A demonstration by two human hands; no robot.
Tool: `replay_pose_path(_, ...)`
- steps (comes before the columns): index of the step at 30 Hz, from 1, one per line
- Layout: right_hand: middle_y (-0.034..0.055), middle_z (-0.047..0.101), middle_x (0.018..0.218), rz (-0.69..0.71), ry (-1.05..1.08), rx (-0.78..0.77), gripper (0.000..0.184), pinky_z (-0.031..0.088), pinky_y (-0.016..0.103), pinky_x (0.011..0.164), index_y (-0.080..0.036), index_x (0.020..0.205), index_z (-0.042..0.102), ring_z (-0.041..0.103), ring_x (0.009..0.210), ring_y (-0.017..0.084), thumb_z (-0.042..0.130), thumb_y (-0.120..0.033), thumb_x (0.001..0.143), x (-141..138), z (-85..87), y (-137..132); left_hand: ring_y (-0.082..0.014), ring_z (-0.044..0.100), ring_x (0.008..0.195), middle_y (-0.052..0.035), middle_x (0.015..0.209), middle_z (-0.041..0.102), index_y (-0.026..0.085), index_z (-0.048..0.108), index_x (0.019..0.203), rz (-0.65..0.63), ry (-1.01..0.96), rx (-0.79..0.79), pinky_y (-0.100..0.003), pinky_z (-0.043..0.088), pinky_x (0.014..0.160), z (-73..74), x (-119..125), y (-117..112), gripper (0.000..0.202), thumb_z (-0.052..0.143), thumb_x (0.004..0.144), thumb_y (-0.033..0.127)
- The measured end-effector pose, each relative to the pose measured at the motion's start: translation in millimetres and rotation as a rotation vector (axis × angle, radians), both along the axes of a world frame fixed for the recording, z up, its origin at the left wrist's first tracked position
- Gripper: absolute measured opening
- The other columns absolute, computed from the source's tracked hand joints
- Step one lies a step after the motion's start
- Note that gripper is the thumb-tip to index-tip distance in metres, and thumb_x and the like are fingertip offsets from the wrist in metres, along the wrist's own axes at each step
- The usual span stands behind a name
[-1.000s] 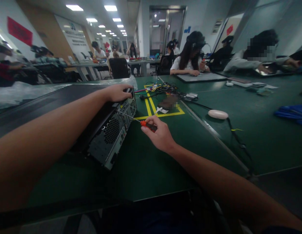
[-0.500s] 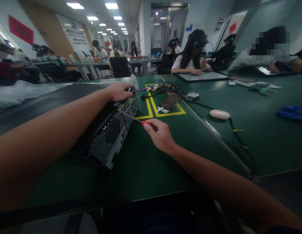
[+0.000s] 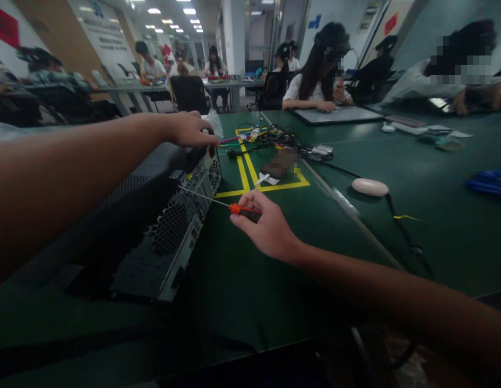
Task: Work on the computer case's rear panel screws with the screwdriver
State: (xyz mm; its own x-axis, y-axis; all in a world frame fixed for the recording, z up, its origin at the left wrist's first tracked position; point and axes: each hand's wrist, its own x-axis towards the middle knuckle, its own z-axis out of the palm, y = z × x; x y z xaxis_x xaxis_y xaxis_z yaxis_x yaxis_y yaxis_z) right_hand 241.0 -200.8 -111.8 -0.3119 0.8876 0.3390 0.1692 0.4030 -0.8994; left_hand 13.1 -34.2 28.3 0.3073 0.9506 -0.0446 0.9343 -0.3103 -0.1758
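A black computer case (image 3: 132,183) lies on the green table, its grey rear panel (image 3: 145,275) with round vent holes facing right. My left hand (image 3: 189,129) grips the far top edge of the case near its rear corner, the fingers curled over it and partly hidden. My right hand (image 3: 266,223) is closed around the orange and black handle of a screwdriver (image 3: 236,208). Its long thin shaft points left, and the tip is at the upper edge of the rear panel. Whether a screw sits under the tip is too small to tell.
Beyond the case lies a tangle of cables (image 3: 278,136) beside a dark object with a white tag (image 3: 270,180) on yellow tape. A pale oval object (image 3: 370,187) on a black cord and a blue bundle (image 3: 491,186) lie right. People sit at the tables beyond.
The view has shifted, and the case's rear panel appears larger and further left. My left hand's thumb now stretches along the case edge. The screwdriver stays in my right hand, its tip at the panel.
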Motion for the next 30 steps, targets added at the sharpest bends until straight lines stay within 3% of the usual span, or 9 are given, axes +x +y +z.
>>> replay_pose_path(6,-0.0057,0.059,0.076,-0.011,0.038,0.024,0.019,0.044,0.03,0.065,-0.025,0.096,0.055,0.056,0.065,0.014,0.068,-0.019,0.084,-1,-2.0,-2,-0.036,0.056,0.133,-0.0232,0.14,0.065,0.0,0.069,0.134,-0.003,0.091,-0.041,-0.047,0.041,0.117,-1.1,13,31,0.074,0.038,0.105,0.061)
replay_pose_path(9,-0.005,0.061,0.079,0.001,0.042,0.035,0.019,0.044,0.029,0.062,-0.025,0.096,0.054,0.057,0.065,0.014,0.066,-0.017,0.085,-3,-10.0,-3,-0.0324,0.062,0.125,-0.0192,0.134,0.069,0.002,0.07,0.135,0.035,0.074,-0.107,-0.042,0.046,0.11,-5.4,23,40,0.075,0.037,0.105,0.062)
replay_pose_path(12,-0.0037,0.061,0.08,0.007,0.037,0.028,0.017,0.044,0.028,0.061,-0.025,0.098,0.055,0.058,0.066,0.015,0.066,-0.018,0.088,-6,-19.8,-4,-0.032,0.065,0.118,-0.0212,0.125,0.071,0.0,0.073,0.126,0.003,0.077,-0.119,-0.043,0.048,0.106,-11.0,29,48,0.078,0.034,0.106,0.064)
replay_pose_path(17,-0.0039,0.061,0.08,0.007,0.048,0.055,0.018,0.043,0.027,0.058,-0.026,0.099,0.055,0.056,0.063,0.013,0.068,-0.017,0.091,-8,-24.3,-7,-0.0247,0.066,0.107,-0.0116,0.106,0.071,0.004,0.079,0.101,-0.013,-0.073,-0.135,-0.04,0.047,0.104,-18.3,25,59,0.071,0.036,0.105,0.06)
replay_pose_path(21,-0.0036,0.063,0.08,0.012,0.05,0.046,0.018,0.044,0.027,0.057,-0.026,0.1,0.055,0.058,0.061,0.013,0.069,-0.018,0.092,-6,-22.1,-7,-0.0205,0.066,0.1,-0.007,0.094,0.069,0.005,0.079,0.099,0.022,-0.177,-0.084,-0.036,0.048,0.101,-20.7,21,53,0.061,0.042,0.102,0.054)
replay_pose_path(25,-0.0022,0.066,0.083,-0.001,0.029,0.049,0.017,0.048,0.029,0.061,-0.027,0.1,0.056,0.062,0.066,0.015,0.071,-0.022,0.093,-6,-23.5,-9,-0.0267,0.067,0.105,-0.0088,0.095,0.068,0.01,0.081,0.1,0.113,-0.191,0.001,-0.042,0.051,0.102,-21.6,21,45,0.058,0.046,0.098,0.057)
replay_pose_path(30,-0.0013,0.066,0.084,0.005,0.03,0.077,0.016,0.049,0.03,0.061,-0.027,0.101,0.057,0.064,0.069,0.016,0.072,-0.025,0.095,-4,-24.4,-11,-0.0308,0.066,0.114,-0.014,0.108,0.071,0.004,0.08,0.111,0.07,-0.019,-0.04,-0.045,0.051,0.105,-17.2,26,53,0.068,0.044,0.102,0.061)
